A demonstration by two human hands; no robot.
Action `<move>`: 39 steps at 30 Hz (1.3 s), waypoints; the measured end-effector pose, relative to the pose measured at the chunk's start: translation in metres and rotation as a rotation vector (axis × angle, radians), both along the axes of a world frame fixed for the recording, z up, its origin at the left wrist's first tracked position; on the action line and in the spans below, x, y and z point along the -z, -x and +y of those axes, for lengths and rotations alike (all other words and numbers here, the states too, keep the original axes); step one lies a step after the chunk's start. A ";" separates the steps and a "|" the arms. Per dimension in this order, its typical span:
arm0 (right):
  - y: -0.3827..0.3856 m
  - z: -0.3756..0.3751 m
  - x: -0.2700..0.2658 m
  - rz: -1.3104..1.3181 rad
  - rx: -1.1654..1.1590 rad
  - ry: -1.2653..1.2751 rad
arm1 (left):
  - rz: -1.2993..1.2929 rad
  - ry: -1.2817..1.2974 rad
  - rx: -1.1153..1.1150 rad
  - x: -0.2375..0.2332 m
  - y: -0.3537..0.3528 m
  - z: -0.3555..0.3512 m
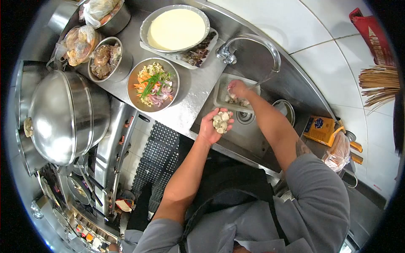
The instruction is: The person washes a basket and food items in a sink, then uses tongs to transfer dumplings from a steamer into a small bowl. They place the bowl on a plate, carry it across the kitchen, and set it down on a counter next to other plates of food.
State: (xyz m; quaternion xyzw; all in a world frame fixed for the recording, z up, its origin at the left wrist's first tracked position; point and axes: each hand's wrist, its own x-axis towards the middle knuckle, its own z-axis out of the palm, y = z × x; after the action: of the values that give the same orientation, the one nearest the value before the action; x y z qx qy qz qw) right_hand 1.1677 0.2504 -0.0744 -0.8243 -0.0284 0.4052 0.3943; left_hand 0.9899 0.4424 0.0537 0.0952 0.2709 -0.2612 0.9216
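Loosely heaped on left hand [208, 129]: cream-coloured, rounded pieces [221, 122], brownish shading.

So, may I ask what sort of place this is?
It looks like a commercial kitchen, probably a restaurant's: there is a steel sink built into a steel counter, a large domed metal pot, and a metal bowl of cut vegetables.

Below the tap [227, 55], the right hand [238, 89] partly covers pale pieces [236, 100] (too small to identify); left of the tap, a basin [144, 31] hides part of a tray [210, 47], and the top edge crops a pot [121, 21].
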 end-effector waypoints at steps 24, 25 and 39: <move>0.033 0.031 -0.186 -0.035 -0.200 0.035 | 0.187 -0.205 -0.136 0.023 -0.041 -0.031; 0.041 0.035 -0.196 -0.015 -0.232 -0.048 | 0.178 -0.194 -0.157 0.025 -0.046 -0.032; 0.045 0.050 -0.008 -0.719 -0.254 0.291 | 0.006 0.227 -0.132 -0.017 -0.016 -0.003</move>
State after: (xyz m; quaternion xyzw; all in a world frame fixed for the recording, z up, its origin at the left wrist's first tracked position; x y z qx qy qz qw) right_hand 1.1231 0.2999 -0.0668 -0.9506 -0.2082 0.1365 0.1855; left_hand 1.0059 0.4397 0.0709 -0.0285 0.2479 -0.2293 0.9408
